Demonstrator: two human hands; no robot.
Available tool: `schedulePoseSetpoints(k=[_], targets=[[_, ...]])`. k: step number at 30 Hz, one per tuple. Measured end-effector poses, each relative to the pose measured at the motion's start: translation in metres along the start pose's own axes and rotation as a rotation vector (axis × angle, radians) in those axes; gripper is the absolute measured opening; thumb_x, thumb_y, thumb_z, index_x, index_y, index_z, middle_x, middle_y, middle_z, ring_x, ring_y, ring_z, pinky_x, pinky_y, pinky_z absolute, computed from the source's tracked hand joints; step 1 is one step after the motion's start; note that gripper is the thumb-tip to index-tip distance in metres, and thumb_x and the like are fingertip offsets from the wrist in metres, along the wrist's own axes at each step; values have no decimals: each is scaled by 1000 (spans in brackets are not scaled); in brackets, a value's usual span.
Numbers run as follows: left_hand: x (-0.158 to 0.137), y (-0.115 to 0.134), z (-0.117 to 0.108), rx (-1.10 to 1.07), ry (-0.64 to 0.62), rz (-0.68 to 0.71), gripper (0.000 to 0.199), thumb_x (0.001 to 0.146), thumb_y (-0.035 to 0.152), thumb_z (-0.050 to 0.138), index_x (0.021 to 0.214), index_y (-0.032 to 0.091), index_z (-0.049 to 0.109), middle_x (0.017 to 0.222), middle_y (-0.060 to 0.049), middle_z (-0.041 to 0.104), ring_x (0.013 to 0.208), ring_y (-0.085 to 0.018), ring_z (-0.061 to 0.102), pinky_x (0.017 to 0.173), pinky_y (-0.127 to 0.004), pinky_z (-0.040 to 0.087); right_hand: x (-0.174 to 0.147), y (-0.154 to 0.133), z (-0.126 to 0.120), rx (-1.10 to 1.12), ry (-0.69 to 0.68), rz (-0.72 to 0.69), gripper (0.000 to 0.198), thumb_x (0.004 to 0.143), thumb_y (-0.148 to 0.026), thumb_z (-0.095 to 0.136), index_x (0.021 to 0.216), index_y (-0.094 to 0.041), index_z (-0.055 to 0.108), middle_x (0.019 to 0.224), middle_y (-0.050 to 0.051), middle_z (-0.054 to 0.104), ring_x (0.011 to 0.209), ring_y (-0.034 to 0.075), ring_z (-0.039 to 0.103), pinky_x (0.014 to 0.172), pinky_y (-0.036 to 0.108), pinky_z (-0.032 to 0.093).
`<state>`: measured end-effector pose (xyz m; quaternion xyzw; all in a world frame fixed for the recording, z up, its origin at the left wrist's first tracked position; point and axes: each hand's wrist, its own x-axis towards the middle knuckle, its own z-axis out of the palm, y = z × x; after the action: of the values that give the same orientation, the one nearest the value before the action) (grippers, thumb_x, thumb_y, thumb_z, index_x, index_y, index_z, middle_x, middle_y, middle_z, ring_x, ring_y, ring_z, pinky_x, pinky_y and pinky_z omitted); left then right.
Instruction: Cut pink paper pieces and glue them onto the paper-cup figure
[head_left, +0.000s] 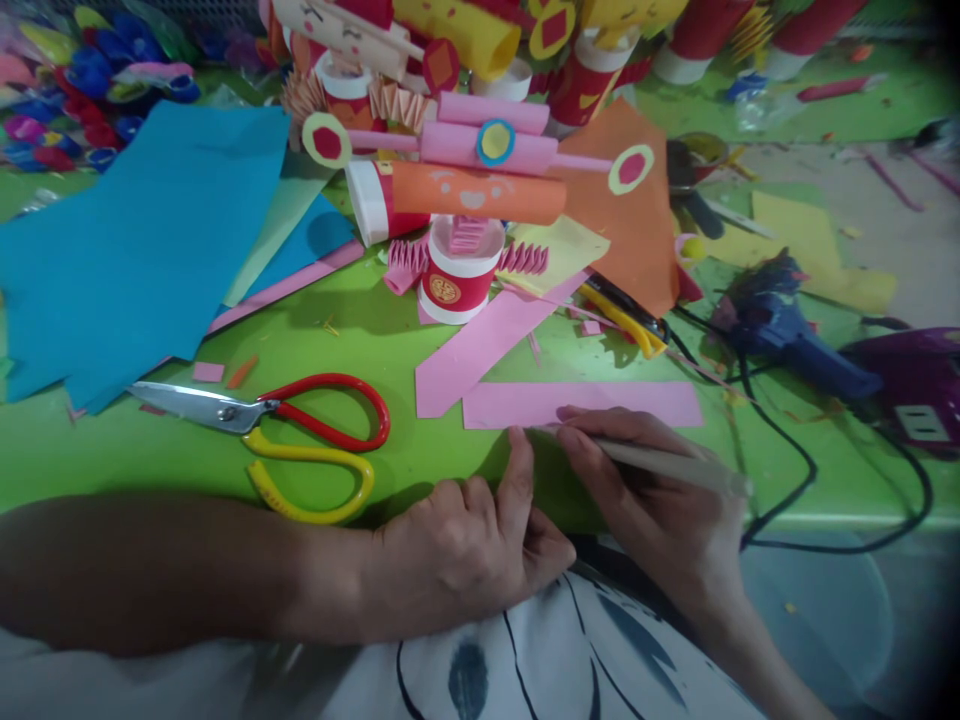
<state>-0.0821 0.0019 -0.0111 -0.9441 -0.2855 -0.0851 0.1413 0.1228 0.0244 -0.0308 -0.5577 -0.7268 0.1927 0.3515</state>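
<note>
A flat pink paper strip (517,405) lies crosswise on the green table near its front edge. My left hand (465,545) rests at the table edge with its index finger stretched out to the strip's lower edge, the other fingers curled and the thumb apart; nothing shows in it. In my right hand (667,510) is a slim grey pen-like stick (660,460), pinched between thumb and fingers, its tip by the strip's lower edge near my left fingertip. A second pink strip (469,365) with a pointed end lies slantwise behind. Scissors (240,412) with red and yellow handles lie left, blades apart.
A paper-cup figure (461,275) with pink folded arms and an orange face stands behind the strips. Blue paper sheets (150,230) cover the left. A yellow-black cutter (622,315) lies right of the figure, beyond it a blue glue gun (795,330) with a black cable (810,465).
</note>
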Motion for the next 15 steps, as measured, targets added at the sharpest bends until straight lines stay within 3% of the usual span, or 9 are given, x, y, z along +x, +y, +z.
schedulePoseSetpoints(k=[15], targets=[[-1,3,1,32,-1,-9,10,96,9,52,94,19,53,124,-23,76,43,-11,58,37,-22,36,1,-1,2,-12,9,9,0,97,-26,74,97,-26,74,89,0,81,73,15,75,65,25,60]])
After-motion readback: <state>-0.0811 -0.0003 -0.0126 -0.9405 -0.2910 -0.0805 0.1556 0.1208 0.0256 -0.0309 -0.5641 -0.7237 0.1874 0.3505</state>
